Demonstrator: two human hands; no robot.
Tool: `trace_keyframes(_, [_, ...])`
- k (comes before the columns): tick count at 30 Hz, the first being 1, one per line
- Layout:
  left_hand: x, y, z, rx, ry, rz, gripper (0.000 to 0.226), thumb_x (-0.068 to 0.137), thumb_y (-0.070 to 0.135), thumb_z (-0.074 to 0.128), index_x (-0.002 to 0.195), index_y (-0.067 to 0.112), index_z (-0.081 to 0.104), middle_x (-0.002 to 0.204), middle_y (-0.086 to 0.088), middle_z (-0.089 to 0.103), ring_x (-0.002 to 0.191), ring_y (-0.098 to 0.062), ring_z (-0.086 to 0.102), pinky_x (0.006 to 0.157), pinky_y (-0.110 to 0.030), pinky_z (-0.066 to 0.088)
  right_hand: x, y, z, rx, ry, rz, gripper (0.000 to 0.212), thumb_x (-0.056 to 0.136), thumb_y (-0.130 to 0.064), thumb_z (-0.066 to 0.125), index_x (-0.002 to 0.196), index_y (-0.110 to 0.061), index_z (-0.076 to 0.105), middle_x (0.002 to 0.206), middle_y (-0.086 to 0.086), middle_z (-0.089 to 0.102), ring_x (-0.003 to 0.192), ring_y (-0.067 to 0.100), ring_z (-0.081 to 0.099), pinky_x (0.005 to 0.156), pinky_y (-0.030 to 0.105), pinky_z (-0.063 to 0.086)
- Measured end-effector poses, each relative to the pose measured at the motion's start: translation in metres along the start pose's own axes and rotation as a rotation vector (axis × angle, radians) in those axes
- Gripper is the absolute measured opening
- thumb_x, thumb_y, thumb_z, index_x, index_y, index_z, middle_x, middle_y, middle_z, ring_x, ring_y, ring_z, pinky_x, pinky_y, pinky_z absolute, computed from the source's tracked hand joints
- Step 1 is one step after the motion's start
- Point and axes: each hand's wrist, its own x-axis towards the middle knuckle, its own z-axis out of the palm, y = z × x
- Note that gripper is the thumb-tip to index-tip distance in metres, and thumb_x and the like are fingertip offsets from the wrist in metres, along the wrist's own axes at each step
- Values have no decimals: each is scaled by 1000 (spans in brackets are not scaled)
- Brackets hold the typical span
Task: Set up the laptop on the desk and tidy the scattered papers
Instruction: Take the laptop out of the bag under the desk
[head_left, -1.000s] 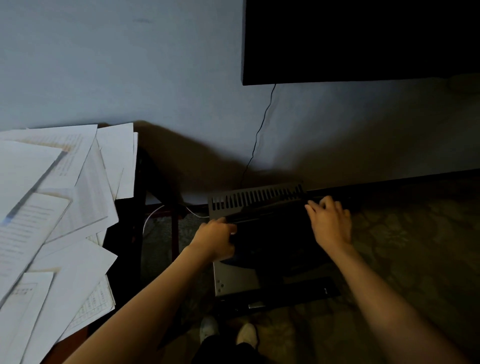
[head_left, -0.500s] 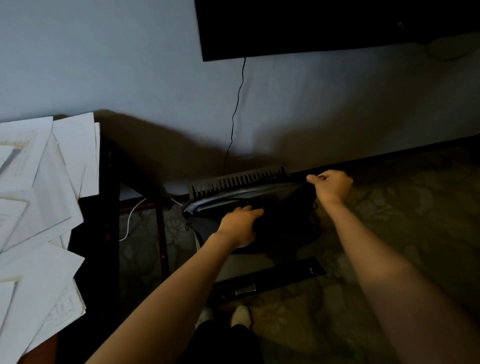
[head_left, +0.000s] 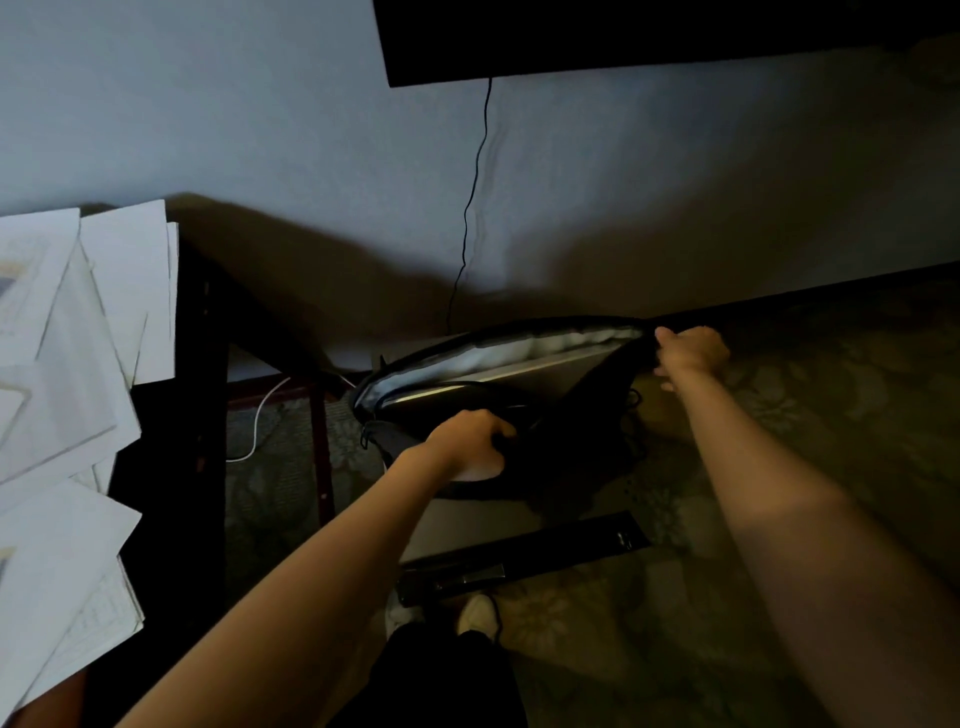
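Both bare arms reach forward and down. The left hand (head_left: 470, 441) is closed in a fist, knuckles up; the right hand (head_left: 691, 351), farther out, is clenched too.

Desk top (head_left: 171, 415): loose papers (head_left: 67, 364) overlap across nearly all of it; only a dark strip along the right edge is bare.
Under desk: desk leg (head_left: 322, 447) and a white cable (head_left: 260, 421) stand in the gap.
Floor by wall: black bag (head_left: 545, 447), mouth held open by left hand (head_left: 467, 441) and right hand (head_left: 691, 353); grey laptop (head_left: 535, 376) fills the opening.
In front of bag: flat black bar (head_left: 524, 558) lies across the carpet.
Right of bag: carpet (head_left: 831, 415) open.
Above bag: thin cord (head_left: 475, 208) hangs down the wall.
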Motion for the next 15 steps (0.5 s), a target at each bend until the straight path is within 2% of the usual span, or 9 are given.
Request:
trace_keyframes(3, [1,-2,5,-35,-27,-23,49,83,-6,48,127,14,55,124,-11,55,117,-28,50,92,-31,42,4,17,4,63,-128,122,39,97,-26,48,125,1,50,118,19,62,87,31,65,57,37,50])
trace_keyframes(5, [3,-5,8,-73,-65,-45,49,75,-11,51,117,11,60,110,-7,54,108,-26,50,84,-31,43,8,27,8,6,-140,150,35,98,-24,46,125,-1,51,118,20,62,65,25,58,49,32,43])
trace_keyframes(7, [3,-7,12,-101,-119,-64,44,68,-12,55,103,14,62,102,-4,49,98,-21,44,78,-32,39,15,34,10,-94,-107,113,33,98,-25,47,120,-2,55,117,20,62,57,24,53,46,29,39])
trace_keyframes(8, [4,-8,14,-108,-138,-69,39,66,-12,57,94,15,59,98,-7,48,94,-20,42,76,-31,37,15,32,10,-153,-88,78,31,97,-25,50,115,-1,56,117,21,62,63,27,57,49,29,43])
trace_keyframes(10, [5,-9,17,-132,-152,-73,34,65,-12,58,85,15,52,94,-9,47,90,-20,42,76,-33,36,12,24,5,-326,-36,-16,25,93,-18,55,110,0,57,122,23,58,95,34,62,69,37,50])
trace_keyframes(11, [4,-10,17,-144,-150,-77,33,66,-11,58,86,14,51,95,-9,48,92,-21,43,77,-34,37,8,17,3,-406,6,-81,26,92,-12,57,115,0,55,127,23,54,110,36,57,82,41,49])
trace_keyframes(12, [3,-11,17,-160,-147,-78,34,67,-11,58,88,14,50,97,-9,48,94,-22,44,80,-35,38,-2,8,1,-438,56,-169,30,89,-6,58,119,-1,53,131,22,49,117,37,52,89,41,46])
trace_keyframes(13, [2,-13,16,-182,-149,-83,35,69,-10,58,92,14,50,100,-8,49,97,-24,46,83,-37,40,-13,0,0,-426,100,-280,30,87,-1,58,117,-3,53,130,20,48,116,36,51,91,39,44])
trace_keyframes(15, [0,-17,13,-252,-161,-110,47,72,-8,58,110,17,48,108,-7,48,107,-29,49,91,-43,43,-41,-12,3,-338,131,-550,20,82,3,54,101,-5,59,118,16,53,102,35,55,82,36,44])
